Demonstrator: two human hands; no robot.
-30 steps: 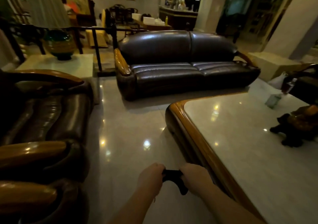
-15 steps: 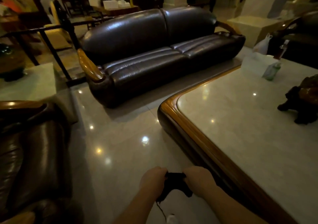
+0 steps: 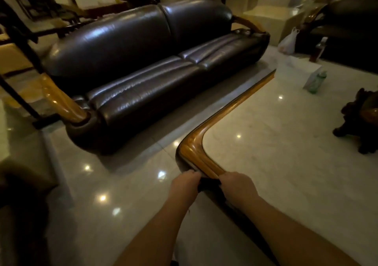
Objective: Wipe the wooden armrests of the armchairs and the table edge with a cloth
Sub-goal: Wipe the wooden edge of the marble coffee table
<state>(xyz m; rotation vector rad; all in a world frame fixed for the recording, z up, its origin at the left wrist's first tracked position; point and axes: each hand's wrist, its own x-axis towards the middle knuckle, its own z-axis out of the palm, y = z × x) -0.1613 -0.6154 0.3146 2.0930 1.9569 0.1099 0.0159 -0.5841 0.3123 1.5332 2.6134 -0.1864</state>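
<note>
Reaching table edge [image 3: 206, 163] w/ cloth [image 3: 208, 184] now

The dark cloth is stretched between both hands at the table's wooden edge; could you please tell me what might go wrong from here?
1. The left hand and right hand grip the dark cloth so tightly bunched that little fabric may meet the wooden table edge, leaving streaks.
2. The rounded corner lies just ahead; the taut cloth might slip off the curve.
3. The glossy floor looks slick for footing.
</note>
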